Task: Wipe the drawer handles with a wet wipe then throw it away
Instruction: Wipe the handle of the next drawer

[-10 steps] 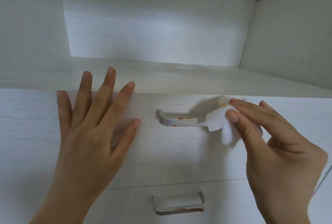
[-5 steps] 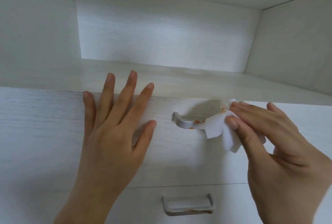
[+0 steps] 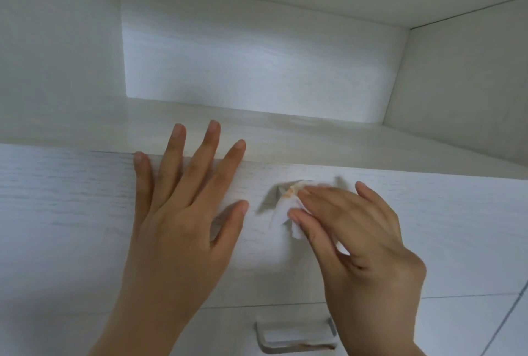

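My right hand (image 3: 360, 238) pinches a white wet wipe (image 3: 283, 213) with an orange smear and holds it over the left end of the upper drawer handle (image 3: 279, 190). Most of that silver handle is hidden under the wipe and my fingers. My left hand (image 3: 183, 213) lies flat with spread fingers on the upper drawer front (image 3: 71, 207), left of the handle. The lower drawer handle (image 3: 294, 340) shows at the bottom, with a reddish stain along its front edge.
Above the drawers is an open white cabinet shelf (image 3: 285, 138) with a back wall and side walls. A seam separates the upper and lower drawer fronts. A tiled floor strip shows at the far lower right.
My right hand has slid the wipe leftward along the upper handle, from its right end to its left end. The left hand stays flat on the drawer front. The view shifted slightly.
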